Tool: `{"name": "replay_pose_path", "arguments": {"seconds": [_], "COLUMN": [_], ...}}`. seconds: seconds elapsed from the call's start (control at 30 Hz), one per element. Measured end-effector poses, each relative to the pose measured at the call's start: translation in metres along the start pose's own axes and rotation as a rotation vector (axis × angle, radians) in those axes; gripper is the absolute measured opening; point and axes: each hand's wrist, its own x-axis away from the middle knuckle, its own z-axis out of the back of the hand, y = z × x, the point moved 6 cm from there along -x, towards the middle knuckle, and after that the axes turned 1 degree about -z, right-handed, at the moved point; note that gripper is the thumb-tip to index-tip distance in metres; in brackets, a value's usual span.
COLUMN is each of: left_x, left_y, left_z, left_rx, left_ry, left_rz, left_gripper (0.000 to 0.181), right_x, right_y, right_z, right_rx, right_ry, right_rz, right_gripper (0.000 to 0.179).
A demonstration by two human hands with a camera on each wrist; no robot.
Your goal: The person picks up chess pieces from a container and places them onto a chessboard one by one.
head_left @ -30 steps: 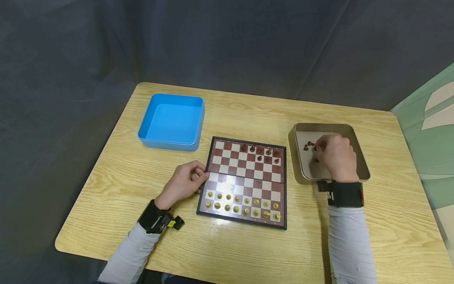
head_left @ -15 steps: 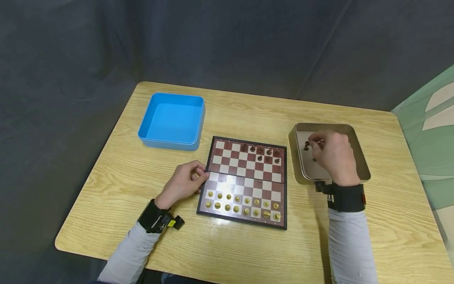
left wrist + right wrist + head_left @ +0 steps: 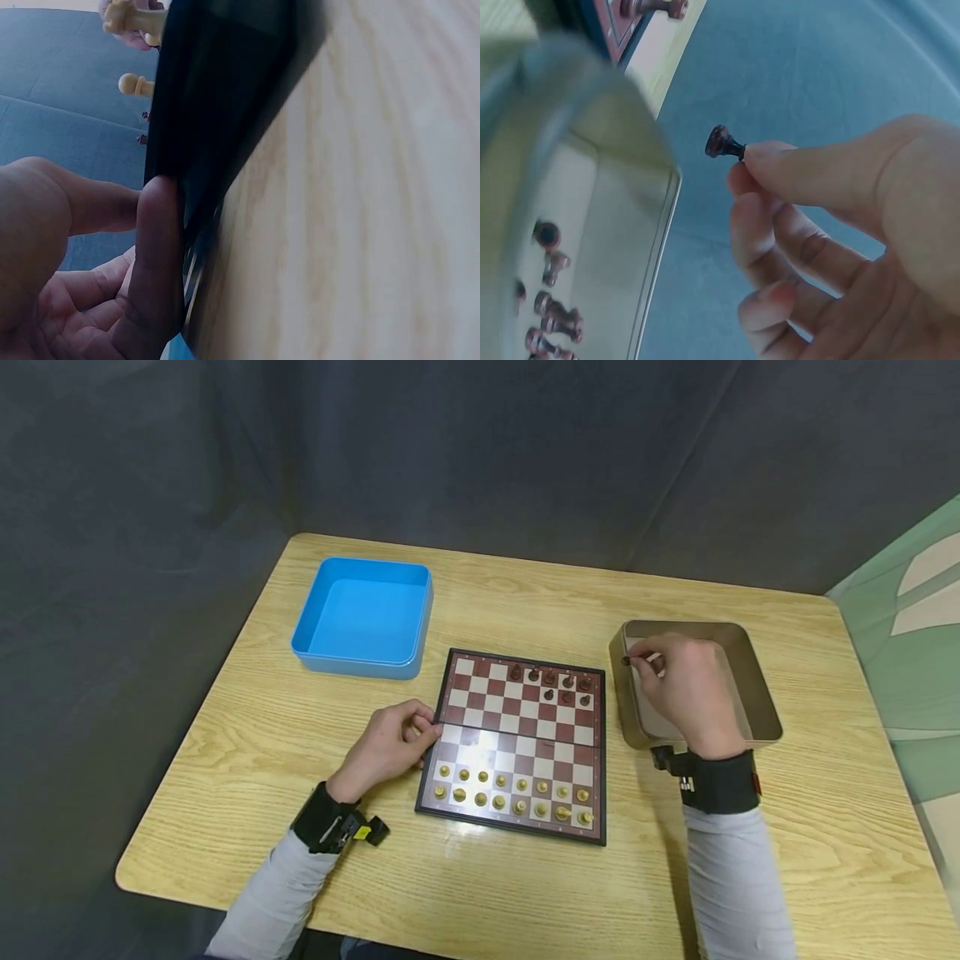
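A folding chessboard (image 3: 491, 720) lies unfolded on the table. Gold pieces (image 3: 501, 802) fill its two near rows, and several dark red pieces (image 3: 551, 678) stand at the far right. My left hand (image 3: 384, 745) grips the board's left edge by the fold, thumb on top; in the left wrist view a finger (image 3: 156, 247) lies along the edge. Over the left rim of the metal tin (image 3: 759, 689), my right hand (image 3: 692, 685) pinches a small dark chess piece (image 3: 724, 142) between thumb and forefinger. Its base points outward; the fingertips hide its other end.
More dark pieces (image 3: 559, 315) lie loose in the tin in the right wrist view. A blue box (image 3: 363, 618) stands at the back left of the wooden table (image 3: 517, 902). Dark cloth (image 3: 480, 460) hangs behind the table.
My right hand has picked a dark chess piece out of the tin and moved left with it to the tin's left rim. The left hand and the board have stayed in place.
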Motion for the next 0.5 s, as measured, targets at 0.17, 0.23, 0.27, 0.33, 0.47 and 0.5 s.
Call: {"name": "replay_pose_path", "arguments": {"seconds": [0.17, 0.23, 0.27, 0.33, 0.47, 0.5], "left_x": [0.0, 0.0, 0.0, 0.0, 0.0, 0.0], "left_y": [0.001, 0.001, 0.001, 0.0, 0.0, 0.0], "left_z": [0.0, 0.0, 0.0, 0.0, 0.0, 0.0], "left_rx": [0.003, 0.004, 0.004, 0.006, 0.009, 0.009], "left_ry": [-0.003, -0.006, -0.007, -0.007, -0.006, -0.006], "left_rz": [-0.001, -0.003, -0.004, -0.005, -0.008, -0.009], "left_gripper": [0.016, 0.016, 0.017, 0.017, 0.016, 0.016], "right_x": [-0.001, -0.001, -0.002, -0.001, -0.001, -0.001], "right_y": [-0.012, -0.016, -0.017, -0.02, -0.025, -0.027], "right_z": [-0.006, -0.009, -0.011, -0.014, -0.02, -0.021], "right_rx": [0.021, 0.005, -0.01, -0.038, -0.084, -0.087], "right_ry": [0.004, -0.002, -0.007, -0.022, -0.041, -0.043], "right_rz": [0.058, 0.065, 0.066, 0.06, 0.054, 0.054], "right_gripper": [0.012, 0.012, 0.012, 0.012, 0.012, 0.012]}}
